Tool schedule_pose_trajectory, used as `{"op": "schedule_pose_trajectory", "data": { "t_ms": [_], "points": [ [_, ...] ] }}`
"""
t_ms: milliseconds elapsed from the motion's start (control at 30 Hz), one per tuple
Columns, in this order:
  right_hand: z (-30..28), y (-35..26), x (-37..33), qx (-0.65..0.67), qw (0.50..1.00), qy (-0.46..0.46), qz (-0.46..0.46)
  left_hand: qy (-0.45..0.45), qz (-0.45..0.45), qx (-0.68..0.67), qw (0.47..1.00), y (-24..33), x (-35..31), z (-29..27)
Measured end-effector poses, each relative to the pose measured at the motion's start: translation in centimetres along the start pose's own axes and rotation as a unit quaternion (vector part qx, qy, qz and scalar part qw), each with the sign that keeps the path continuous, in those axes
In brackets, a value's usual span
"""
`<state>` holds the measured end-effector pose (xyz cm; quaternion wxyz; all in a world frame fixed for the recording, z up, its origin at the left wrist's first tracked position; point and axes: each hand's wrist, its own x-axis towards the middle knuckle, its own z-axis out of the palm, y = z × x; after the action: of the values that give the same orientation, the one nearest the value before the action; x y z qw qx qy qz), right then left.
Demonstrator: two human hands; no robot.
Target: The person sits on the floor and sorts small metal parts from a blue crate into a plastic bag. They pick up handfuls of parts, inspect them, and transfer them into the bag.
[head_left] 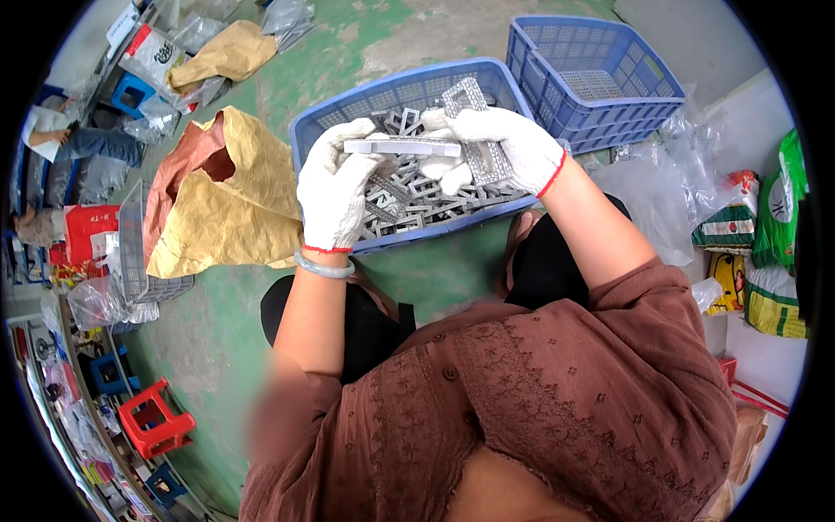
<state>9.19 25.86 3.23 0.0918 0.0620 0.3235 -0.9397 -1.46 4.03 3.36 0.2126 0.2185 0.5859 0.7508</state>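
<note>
My left hand (335, 187), in a white knit glove with a red cuff, is closed on one end of a flat grey metal piece (404, 147) seen edge-on. My right hand (515, 143), gloved alike, is closed on a perforated rectangular metal frame (466, 94) that shows above its fingers. Below those fingers a similar frame part (489, 163) shows; whether it is the same piece I cannot tell. Both hands are over a blue plastic basket (435, 233) holding many loose grey metal frames (387, 204).
Another blue crate (600, 109) stands at the far right, beside clear plastic bags (661, 187). An open yellow paper sack (230, 222) leans near the basket's left. A red stool (156, 420) is on the green floor at left. Someone in jeans (100, 145) sits at far left.
</note>
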Motion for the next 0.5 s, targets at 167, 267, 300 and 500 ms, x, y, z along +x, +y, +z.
{"op": "schedule_pose_trajectory", "data": {
  "t_ms": [167,267,300,500],
  "points": [
    [0.5,0.0,0.0,-0.043,0.998,0.006,-0.053,0.029,-0.007,0.012,0.999,-0.2,-0.1,0.1],
    [-0.7,0.1,0.4,-0.048,0.997,-0.008,-0.053,0.034,-0.027,0.002,0.999,-0.2,-0.2,0.2],
    [-0.8,0.2,0.4,-0.042,0.998,0.005,-0.052,0.037,-0.04,-0.015,0.998,-0.1,-0.3,0.5],
    [-1.3,0.1,0.6,-0.043,0.998,0.026,-0.044,0.034,-0.068,-0.023,0.997,0.0,-0.3,0.6]
  ]
}}
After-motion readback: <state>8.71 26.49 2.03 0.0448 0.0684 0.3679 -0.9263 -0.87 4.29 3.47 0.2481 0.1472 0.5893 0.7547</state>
